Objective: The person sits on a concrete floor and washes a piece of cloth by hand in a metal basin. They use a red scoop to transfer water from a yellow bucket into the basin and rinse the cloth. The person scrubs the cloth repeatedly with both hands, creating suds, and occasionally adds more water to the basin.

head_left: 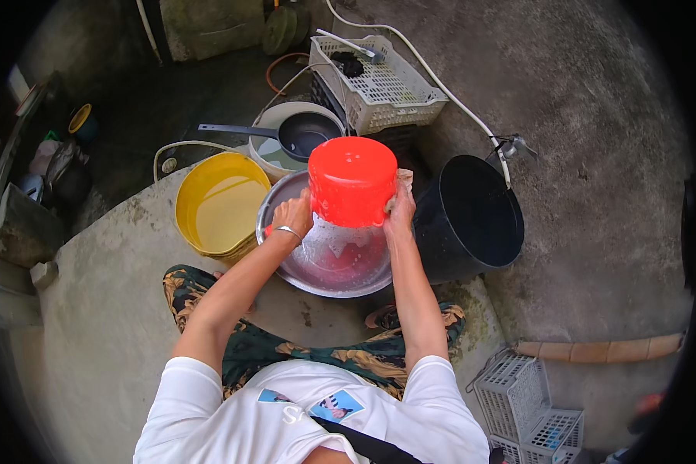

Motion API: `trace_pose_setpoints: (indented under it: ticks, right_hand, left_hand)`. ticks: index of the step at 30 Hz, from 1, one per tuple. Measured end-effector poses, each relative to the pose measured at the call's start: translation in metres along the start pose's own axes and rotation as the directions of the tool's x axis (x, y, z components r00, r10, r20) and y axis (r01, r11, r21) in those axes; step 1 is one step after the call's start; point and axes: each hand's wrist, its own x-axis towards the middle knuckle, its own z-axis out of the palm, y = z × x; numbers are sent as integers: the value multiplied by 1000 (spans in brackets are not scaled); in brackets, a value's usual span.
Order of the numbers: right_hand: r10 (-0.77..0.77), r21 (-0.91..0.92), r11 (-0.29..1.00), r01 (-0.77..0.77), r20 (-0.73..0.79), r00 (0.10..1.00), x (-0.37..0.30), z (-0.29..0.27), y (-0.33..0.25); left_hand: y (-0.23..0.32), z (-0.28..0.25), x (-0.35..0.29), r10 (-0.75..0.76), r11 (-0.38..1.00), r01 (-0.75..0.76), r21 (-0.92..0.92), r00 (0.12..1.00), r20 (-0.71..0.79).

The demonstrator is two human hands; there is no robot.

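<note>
A red plastic dipper (353, 185) is held bottom up above a wide metal basin (329, 286). My left hand (294, 214) is closed round its handle, and a bit of red shows at the outer side of the fist. At the dipper's right side, my right hand (399, 210) is closed on a small pale pad (404, 180) pressed to the wall. The pad is mostly hidden, so its exact kind is unclear. White suds and a reddish reflection show in the basin below.
A yellow bucket (184, 203) of cloudy water stands left of the basin. Behind, a dark frying pan (309, 133) rests on a white bucket (264, 117). At right are a black bucket (424, 247) and a tap (522, 145) with a pale hose. Plastic crates (394, 116) sit beyond.
</note>
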Motion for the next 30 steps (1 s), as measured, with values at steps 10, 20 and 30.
trace_pose_setpoints:
  ticks: [10, 20, 30]
  right_hand:
    - [-63, 168, 985, 39, 140, 988, 9, 1, -20]
    - [-244, -533, 787, 311, 194, 950, -4, 27, 5]
    - [-216, -696, -192, 691, 717, 662, -39, 99, -16]
  left_hand:
    - [24, -31, -15, -26, 668, 216, -712, 963, 267]
    - [9, -7, 5, 89, 101, 458, -883, 880, 467]
    - [27, 1, -13, 111, 338, 416, -844, 873, 474]
